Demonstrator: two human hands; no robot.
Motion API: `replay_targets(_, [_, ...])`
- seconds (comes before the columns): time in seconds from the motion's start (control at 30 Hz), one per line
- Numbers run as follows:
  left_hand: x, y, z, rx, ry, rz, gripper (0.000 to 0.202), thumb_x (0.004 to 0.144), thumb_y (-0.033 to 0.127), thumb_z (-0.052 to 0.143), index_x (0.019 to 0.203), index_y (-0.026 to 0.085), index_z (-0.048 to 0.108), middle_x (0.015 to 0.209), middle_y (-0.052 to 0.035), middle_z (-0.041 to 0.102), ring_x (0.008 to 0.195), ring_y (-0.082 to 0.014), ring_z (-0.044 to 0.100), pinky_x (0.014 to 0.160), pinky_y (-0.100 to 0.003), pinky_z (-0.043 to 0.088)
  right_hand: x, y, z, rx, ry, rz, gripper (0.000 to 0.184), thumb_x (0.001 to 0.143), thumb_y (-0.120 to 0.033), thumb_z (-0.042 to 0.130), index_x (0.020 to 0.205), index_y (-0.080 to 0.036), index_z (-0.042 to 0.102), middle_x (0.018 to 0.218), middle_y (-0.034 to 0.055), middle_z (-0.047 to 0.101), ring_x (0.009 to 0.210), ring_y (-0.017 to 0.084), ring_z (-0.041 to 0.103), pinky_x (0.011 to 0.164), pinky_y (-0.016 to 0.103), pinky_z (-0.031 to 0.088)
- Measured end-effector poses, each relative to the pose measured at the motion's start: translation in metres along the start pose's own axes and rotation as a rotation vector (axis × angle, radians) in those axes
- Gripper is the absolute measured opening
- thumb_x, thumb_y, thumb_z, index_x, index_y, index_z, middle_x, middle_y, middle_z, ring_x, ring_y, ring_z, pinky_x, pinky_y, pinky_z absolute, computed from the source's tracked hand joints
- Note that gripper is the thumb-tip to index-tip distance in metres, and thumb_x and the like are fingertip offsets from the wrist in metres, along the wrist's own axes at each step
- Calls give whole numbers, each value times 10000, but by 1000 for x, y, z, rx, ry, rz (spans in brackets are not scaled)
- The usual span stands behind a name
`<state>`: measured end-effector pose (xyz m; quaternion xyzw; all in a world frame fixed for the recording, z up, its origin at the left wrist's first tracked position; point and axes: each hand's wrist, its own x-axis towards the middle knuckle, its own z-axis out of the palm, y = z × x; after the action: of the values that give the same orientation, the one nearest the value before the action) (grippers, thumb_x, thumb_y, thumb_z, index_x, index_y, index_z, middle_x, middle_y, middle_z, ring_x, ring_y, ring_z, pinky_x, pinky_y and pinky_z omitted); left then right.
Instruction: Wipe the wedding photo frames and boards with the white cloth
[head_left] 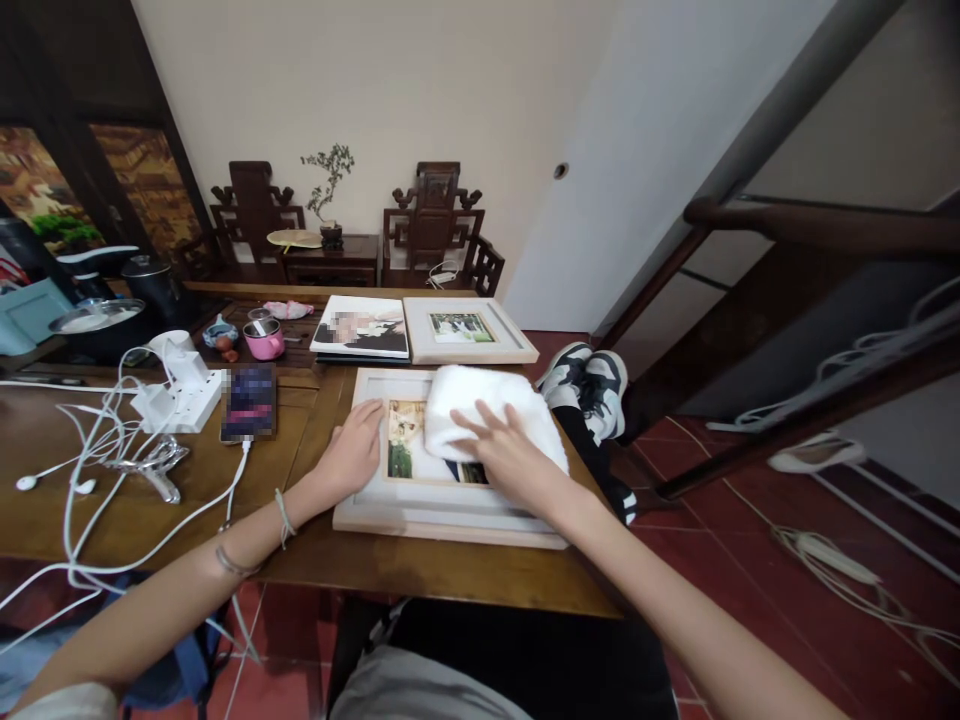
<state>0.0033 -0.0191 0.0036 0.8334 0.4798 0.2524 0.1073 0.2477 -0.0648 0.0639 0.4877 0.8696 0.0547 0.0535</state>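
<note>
A light wood picture frame [442, 528] lies face up on the table before me, a photo [406, 440] set inside its pale mat. My left hand [355, 452] rests on the frame's left side, fingers laid over the edge. A fluffy white cloth [525, 395] covers the upper right of the frame and part of the photo. On top of the cloth my right hand [502, 450] lies with its fingers spread, pressing on it. Behind are a second picture frame [514, 345] and a white album-like book [375, 345] with a portrait on its cover.
A power strip [196, 402], tangled white cables, a phone [249, 402] and a clear hair clip [159, 465] are on the left. Farther back are a pink cup [264, 340] and a dark pot [97, 325]. Someone's sneakers [589, 385] show beyond the table's right edge.
</note>
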Motion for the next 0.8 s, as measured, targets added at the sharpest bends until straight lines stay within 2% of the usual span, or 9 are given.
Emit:
replay_targets(0.1, [0, 3, -1, 12, -9, -16, 450, 902, 94, 332, 1325, 89, 484, 1422, -170, 463, 1362, -254, 385, 1127, -487, 348, -52, -18, -16, 150, -130, -93, 836, 599, 155, 384, 1291, -263, 598, 1498, 72, 401, 1398, 375, 263, 1071, 636, 303])
replay_targets(0.17, [1, 5, -2, 15, -12, -20, 445, 902, 98, 331, 1318, 86, 488, 1420, -172, 465, 1359, -259, 388, 1122, -492, 353, -81, -28, -24, 244, -136, -151, 861, 594, 142, 386, 1300, -312, 581, 1504, 41, 394, 1404, 337, 266, 1074, 604, 333])
replay_targets(0.27, [1, 7, -4, 19, -21, -18, 442, 900, 101, 337, 1313, 94, 491, 1416, -173, 466, 1355, -266, 390, 1113, -502, 360, -97, -39, -25, 309, -82, -166, 881, 569, 130, 386, 1297, -329, 576, 1511, 29, 382, 1414, 328, 240, 1075, 601, 339])
replay_targets(0.33, [1, 7, -5, 20, -36, -11, 445, 898, 102, 342, 1319, 93, 486, 1420, -176, 462, 1356, -269, 388, 1113, -502, 359, -84, -39, -18, 275, -52, -127, 865, 579, 129, 386, 1311, -292, 570, 1514, 51, 375, 1417, 344, 218, 1079, 621, 315])
replay_targets(0.4, [1, 5, -4, 15, -38, -1, 448, 897, 106, 348, 1324, 101, 484, 1423, -174, 460, 1356, -266, 389, 1115, -504, 354, -58, -30, -7, 201, -7, -70, 839, 603, 134, 387, 1328, -252, 558, 1520, 75, 363, 1416, 353, 221, 1089, 634, 279])
replay_targets(0.53, [1, 0, -2, 3, -17, 18, 448, 898, 112, 357, 1327, 130, 486, 1422, -162, 467, 1355, -255, 393, 1118, -515, 343, 10, 11, 13, 43, 184, 102, 747, 688, 103, 418, 1359, -206, 525, 1533, 90, 335, 1418, 357, 230, 1098, 632, 242])
replay_targets(0.63, [1, -2, 0, 10, -14, 19, 453, 900, 107, 349, 1334, 124, 478, 1424, -162, 466, 1360, -250, 388, 1119, -507, 343, 45, 33, 18, -2, 223, 188, 638, 763, 40, 432, 1354, -180, 532, 1539, 96, 315, 1410, 411, 208, 1050, 690, 257])
replay_targets(0.7, [1, -2, 1, 9, -3, 10, 454, 902, 106, 346, 1338, 118, 473, 1426, -162, 464, 1361, -248, 388, 1119, -497, 347, 52, 34, 16, 7, 173, 142, 651, 750, 51, 426, 1341, -193, 549, 1538, 78, 317, 1404, 429, 206, 1036, 712, 253])
replay_targets(0.8, [0, -3, 3, -4, 18, 7, 445, 903, 111, 360, 1331, 133, 478, 1417, -153, 475, 1352, -246, 402, 1117, -493, 353, 29, 13, 6, 48, 60, 31, 740, 667, 111, 406, 1311, -207, 583, 1528, 65, 334, 1405, 427, 207, 1048, 718, 233])
